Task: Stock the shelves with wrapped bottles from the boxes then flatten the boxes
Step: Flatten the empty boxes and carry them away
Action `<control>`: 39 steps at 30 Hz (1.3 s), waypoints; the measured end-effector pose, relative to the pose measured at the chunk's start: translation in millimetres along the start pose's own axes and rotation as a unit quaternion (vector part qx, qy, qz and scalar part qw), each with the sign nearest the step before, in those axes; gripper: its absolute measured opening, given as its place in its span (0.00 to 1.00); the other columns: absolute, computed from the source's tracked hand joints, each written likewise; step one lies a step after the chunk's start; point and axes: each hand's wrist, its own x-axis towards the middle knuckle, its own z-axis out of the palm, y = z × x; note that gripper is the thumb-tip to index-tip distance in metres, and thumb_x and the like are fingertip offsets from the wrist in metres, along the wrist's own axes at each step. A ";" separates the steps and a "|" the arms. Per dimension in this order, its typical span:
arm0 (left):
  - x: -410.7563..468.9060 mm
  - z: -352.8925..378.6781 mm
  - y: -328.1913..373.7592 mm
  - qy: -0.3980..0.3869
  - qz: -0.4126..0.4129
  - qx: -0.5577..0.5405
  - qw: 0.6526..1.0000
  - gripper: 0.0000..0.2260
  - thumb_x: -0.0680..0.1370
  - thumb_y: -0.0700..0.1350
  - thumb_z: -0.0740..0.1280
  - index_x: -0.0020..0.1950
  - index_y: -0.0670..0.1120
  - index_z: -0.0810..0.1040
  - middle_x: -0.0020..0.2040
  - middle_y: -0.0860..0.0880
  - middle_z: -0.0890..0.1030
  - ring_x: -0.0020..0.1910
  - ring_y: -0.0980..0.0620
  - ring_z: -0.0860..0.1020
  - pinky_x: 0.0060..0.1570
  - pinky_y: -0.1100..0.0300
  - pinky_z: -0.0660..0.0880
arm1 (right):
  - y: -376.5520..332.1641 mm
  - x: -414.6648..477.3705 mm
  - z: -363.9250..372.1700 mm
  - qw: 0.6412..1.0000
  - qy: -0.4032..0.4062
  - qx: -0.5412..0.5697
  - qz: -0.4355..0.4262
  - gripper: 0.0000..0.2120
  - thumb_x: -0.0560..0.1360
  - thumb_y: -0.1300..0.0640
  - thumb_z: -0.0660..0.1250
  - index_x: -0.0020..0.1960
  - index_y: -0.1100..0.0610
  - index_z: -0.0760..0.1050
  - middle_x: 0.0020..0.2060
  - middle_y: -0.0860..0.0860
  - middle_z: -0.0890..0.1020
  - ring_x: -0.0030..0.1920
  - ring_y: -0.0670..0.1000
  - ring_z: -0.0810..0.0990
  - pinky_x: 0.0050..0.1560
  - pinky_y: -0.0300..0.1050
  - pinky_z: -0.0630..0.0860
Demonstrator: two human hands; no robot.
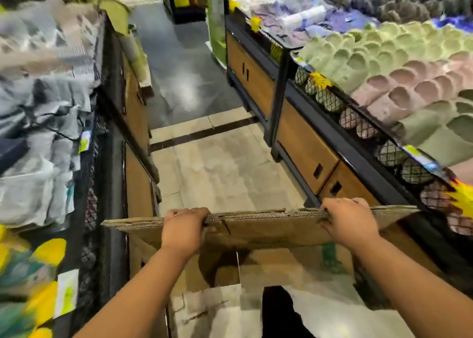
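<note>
A brown cardboard box point(263, 231) stands upright in front of me in the aisle, folded flat or nearly flat, its corrugated top edge facing up. My left hand point(183, 228) grips that top edge left of centre, fingers curled over it. My right hand point(348, 222) grips the same edge further right. Below the box lies more cardboard and crumpled paper point(217, 309). On the display at right stand rows of wrapped bottles point(399, 63) in green and pink sleeves, behind black wire mesh.
A display unit point(302, 143) with wooden cupboard doors lines the right side of the aisle. A mesh-fronted display point(107, 122) with packaged goods lines the left. Tiled floor point(220, 168) runs ahead between them. A green stand point(217, 25) is at the far end.
</note>
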 end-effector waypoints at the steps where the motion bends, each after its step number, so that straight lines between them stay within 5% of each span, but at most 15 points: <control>1: 21.1 2.0 -5.9 0.006 -0.013 0.000 1.000 0.12 0.77 0.60 0.65 0.57 0.58 0.76 0.52 0.56 0.83 0.54 0.52 0.79 0.58 0.53 0.67 | -1.9 31.8 0.2 1.000 0.003 -0.003 -0.015 0.11 0.74 0.40 0.67 0.50 0.45 0.72 0.47 0.43 0.80 0.54 0.47 0.79 0.59 0.47 0.67; 8: 150.3 -6.9 -33.5 0.021 -0.123 -0.020 0.992 0.10 0.74 0.59 0.69 0.51 0.57 0.78 0.45 0.56 0.83 0.48 0.51 0.81 0.53 0.53 0.68 | -20.9 245.2 -42.8 0.993 -0.019 0.004 -0.116 0.14 0.74 0.41 0.68 0.45 0.45 0.65 0.48 0.45 0.80 0.55 0.50 0.77 0.56 0.48 0.65; 12: 216.1 -19.0 -58.2 0.030 -0.173 -0.032 0.984 0.11 0.75 0.62 0.67 0.48 0.57 0.77 0.43 0.56 0.82 0.46 0.52 0.80 0.53 0.52 0.67 | -47.8 355.7 -71.2 0.985 0.011 -0.029 -0.170 0.12 0.73 0.40 0.68 0.48 0.46 0.69 0.48 0.45 0.80 0.55 0.50 0.77 0.54 0.49 0.65; 18: 329.0 -23.7 -113.7 0.012 -0.212 -0.043 0.976 0.12 0.77 0.64 0.63 0.54 0.59 0.76 0.47 0.58 0.83 0.51 0.55 0.80 0.57 0.54 0.65 | -103.2 519.9 -102.8 0.970 0.014 -0.061 -0.237 0.11 0.73 0.42 0.68 0.48 0.46 0.70 0.46 0.46 0.81 0.54 0.50 0.78 0.58 0.50 0.66; 22: 419.2 -25.2 -156.6 -0.011 -0.231 -0.053 0.971 0.12 0.76 0.58 0.66 0.58 0.60 0.77 0.51 0.57 0.83 0.53 0.53 0.81 0.52 0.55 0.70 | -144.4 629.4 -123.4 0.967 -0.024 -0.068 -0.243 0.11 0.73 0.43 0.69 0.49 0.47 0.71 0.45 0.45 0.79 0.54 0.50 0.77 0.57 0.48 0.64; 30: 573.1 -53.0 -233.3 -0.022 -0.282 -0.053 0.958 0.11 0.76 0.61 0.64 0.55 0.60 0.79 0.47 0.57 0.84 0.47 0.55 0.81 0.48 0.56 0.77 | -213.1 812.8 -171.3 0.951 -0.013 -0.096 -0.295 0.10 0.73 0.45 0.67 0.47 0.44 0.67 0.50 0.44 0.80 0.57 0.50 0.77 0.61 0.50 0.64; 39: 743.1 -53.0 -301.2 -0.021 -0.379 -0.075 0.922 0.15 0.76 0.66 0.64 0.54 0.58 0.79 0.46 0.57 0.83 0.50 0.56 0.81 0.49 0.56 0.75 | -306.1 1048.9 -192.3 0.911 0.006 -0.124 -0.392 0.07 0.73 0.49 0.65 0.51 0.45 0.73 0.48 0.45 0.82 0.55 0.49 0.78 0.58 0.47 0.64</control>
